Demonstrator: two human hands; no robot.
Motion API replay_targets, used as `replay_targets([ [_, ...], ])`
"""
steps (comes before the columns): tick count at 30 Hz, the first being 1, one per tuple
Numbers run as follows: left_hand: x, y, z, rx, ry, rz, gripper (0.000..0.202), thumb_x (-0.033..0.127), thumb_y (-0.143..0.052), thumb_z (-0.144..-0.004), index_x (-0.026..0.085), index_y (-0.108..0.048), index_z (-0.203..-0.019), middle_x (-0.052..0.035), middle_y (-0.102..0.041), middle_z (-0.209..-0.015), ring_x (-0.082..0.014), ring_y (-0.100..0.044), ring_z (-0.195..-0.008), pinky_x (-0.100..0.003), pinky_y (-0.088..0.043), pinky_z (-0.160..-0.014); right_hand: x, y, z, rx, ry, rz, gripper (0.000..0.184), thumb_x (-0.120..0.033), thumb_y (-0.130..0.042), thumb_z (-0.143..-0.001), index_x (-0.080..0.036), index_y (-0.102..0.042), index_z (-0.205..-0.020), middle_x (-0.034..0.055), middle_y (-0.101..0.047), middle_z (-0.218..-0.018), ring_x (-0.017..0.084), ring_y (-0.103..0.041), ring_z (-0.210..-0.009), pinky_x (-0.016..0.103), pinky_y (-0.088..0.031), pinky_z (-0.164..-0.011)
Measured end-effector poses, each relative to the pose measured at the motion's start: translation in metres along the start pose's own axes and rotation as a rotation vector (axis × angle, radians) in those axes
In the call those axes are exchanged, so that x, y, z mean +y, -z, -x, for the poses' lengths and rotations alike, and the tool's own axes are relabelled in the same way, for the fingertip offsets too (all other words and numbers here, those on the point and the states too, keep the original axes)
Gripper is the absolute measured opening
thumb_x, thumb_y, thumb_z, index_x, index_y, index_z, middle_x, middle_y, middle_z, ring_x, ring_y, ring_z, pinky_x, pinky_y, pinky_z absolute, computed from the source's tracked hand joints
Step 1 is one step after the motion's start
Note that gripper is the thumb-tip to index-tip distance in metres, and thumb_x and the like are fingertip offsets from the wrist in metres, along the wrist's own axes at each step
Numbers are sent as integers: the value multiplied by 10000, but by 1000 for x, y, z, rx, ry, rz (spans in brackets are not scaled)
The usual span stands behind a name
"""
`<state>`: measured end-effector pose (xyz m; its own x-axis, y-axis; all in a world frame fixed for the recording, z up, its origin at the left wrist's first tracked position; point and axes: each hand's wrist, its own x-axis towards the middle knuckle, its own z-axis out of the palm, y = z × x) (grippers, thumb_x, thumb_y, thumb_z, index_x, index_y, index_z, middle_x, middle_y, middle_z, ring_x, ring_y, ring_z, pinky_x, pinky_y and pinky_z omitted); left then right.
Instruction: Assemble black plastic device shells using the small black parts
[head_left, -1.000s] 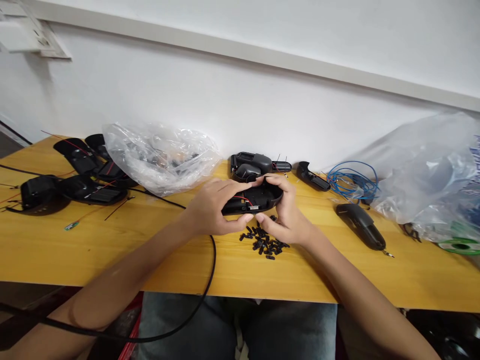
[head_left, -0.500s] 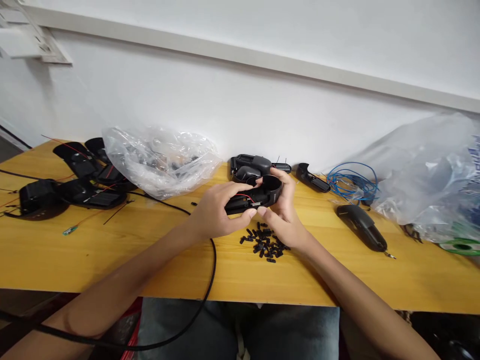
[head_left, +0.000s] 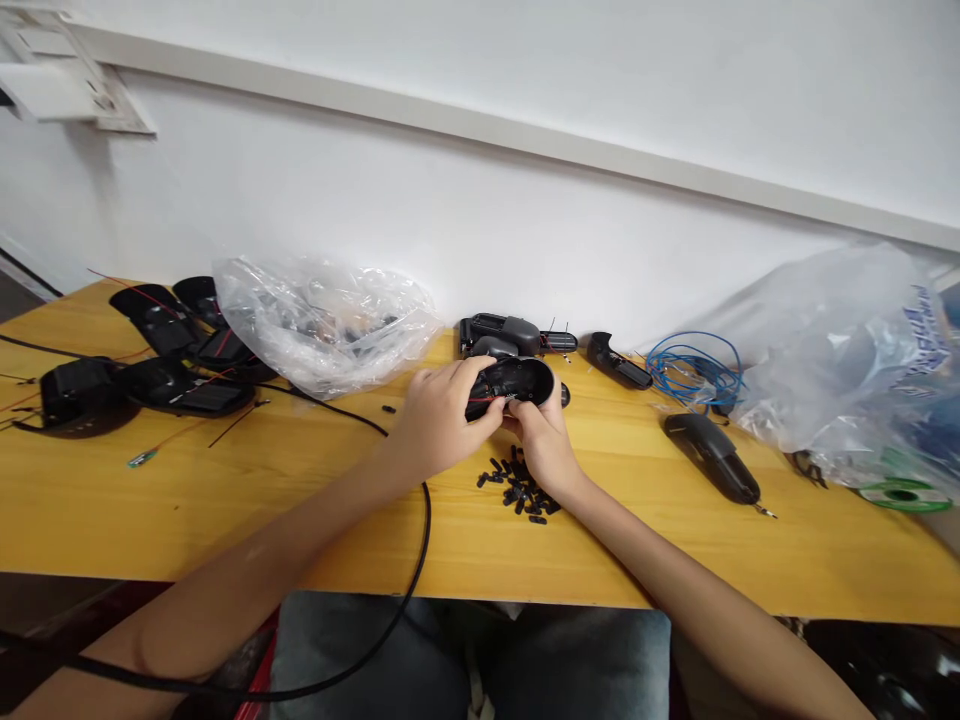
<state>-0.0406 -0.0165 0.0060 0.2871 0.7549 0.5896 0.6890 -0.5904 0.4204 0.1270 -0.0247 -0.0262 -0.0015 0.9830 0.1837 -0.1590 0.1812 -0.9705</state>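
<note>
Black housing (head_left: 516,382) more upright than before

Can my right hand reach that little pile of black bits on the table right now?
Probably yes: the pile lies uncovered just beside the right hand, though it is gripping the black shell.

Open along the near edge of the table (head_left: 150,520) and between the small black parts (head_left: 521,490) and the black handle (head_left: 709,458); blocked behind by the clear bag (head_left: 322,320) and black housings (head_left: 502,332).
</note>
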Motion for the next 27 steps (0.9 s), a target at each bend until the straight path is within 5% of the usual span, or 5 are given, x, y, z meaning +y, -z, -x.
replay_targets([
  [8, 12, -1, -17, -34, 172, 239, 400, 186, -786, -866, 257, -659, -1239, -43, -835, -1107, -283, -811, -1010, -403, -625, -867, -1, 8, -5, 77, 183, 229, 465, -301, -555, -950, -281, -466, -1406, 85, -596, -1444, 266, -584, -1387, 546, -460, -1290],
  [17, 16, -12, -33, -61, 189, 310, 377, 214, -775, -853, 252, -653, -1208, -42, -830, -1117, -271, -807, -1009, -398, -608, -871, -6, 13, -14, 154, 181, 175, 458, -277, -569, -892, -262, -495, -1344, 88, -619, -1379, 283, -588, -1352, 582, -439, -1303],
  [23, 4, -9, -26, -13, -128, 116, 476, 321, -641, -981, 213, -591, -1442, -151, -764, -1387, -348, -740, -1272, -520, -561, -1070, -25, 23, -14, -48, 17, 20, 663, -325, -602, -857, -331, -427, -1496, 69, -614, -1359, 294, -641, -1215, 507, -674, -976],
  [27, 0, -7, -22, -10, -254, -25, 652, 336, -639, -961, 193, -499, -1582, -208, -726, -1451, -395, -718, -1313, -544, -560, -1027, -29, 32, -12, -185, 53, 29, 747, -365, -619, -885, -354, -366, -1588, 87, -529, -1583, 319, -571, -1417, 536, -634, -1085],
])
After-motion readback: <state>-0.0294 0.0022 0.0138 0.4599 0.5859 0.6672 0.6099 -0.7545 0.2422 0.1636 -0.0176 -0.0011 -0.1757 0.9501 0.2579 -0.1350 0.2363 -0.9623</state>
